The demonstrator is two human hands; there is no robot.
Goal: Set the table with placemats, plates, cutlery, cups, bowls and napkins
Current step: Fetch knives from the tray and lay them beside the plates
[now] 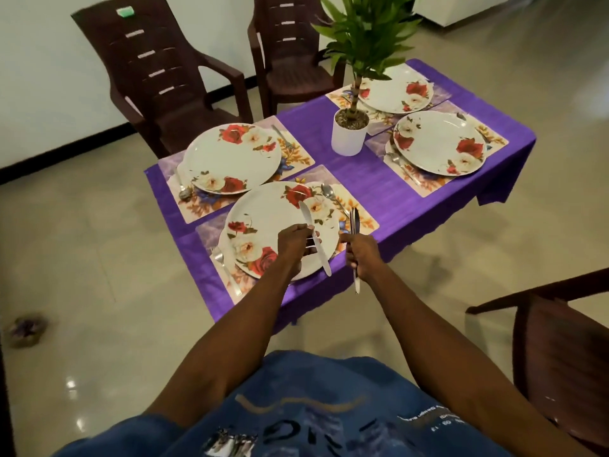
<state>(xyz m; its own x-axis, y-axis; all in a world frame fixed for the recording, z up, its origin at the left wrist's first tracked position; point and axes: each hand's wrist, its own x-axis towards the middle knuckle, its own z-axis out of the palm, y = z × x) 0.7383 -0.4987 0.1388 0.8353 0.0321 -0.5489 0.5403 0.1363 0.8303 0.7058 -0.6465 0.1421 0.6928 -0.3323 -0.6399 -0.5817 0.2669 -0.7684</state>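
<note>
A low table under a purple cloth carries several floral placemats, each with a white rose-patterned plate. Over the nearest plate my left hand holds a single table knife, blade pointing away from me. My right hand grips a bundle of knives upright at the plate's right edge. A fork lies left of this plate and a spoon to its right. The far-left plate has a spoon and a fork beside it.
A potted green plant in a white pot stands mid-table. Two more plates sit on the right side. Brown plastic chairs stand behind the table and at my right. A dark object lies on the glossy floor.
</note>
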